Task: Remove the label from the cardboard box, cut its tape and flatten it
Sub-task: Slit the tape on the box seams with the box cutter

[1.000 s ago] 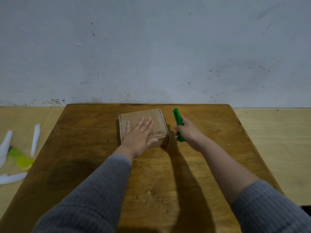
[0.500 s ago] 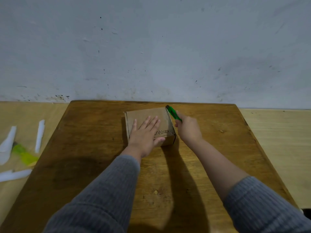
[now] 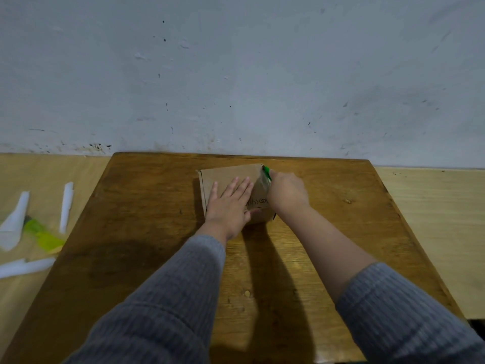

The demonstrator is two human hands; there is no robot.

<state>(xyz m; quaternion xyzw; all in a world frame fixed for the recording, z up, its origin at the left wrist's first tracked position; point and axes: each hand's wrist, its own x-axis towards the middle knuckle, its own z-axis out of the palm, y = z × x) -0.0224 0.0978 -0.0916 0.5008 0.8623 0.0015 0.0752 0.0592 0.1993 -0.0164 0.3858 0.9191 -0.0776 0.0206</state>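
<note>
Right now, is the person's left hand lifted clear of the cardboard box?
No: the left hand lies flat on top of the cardboard box.

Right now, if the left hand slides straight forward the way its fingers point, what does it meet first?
Nothing on the box: the left hand would slide off its far edge. The cutter lies right of that line, though depth is unclear.

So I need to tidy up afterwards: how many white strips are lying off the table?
3, all left of the table: one far left, one upright nearer the table, one lowest. More may lie out of frame.
</note>
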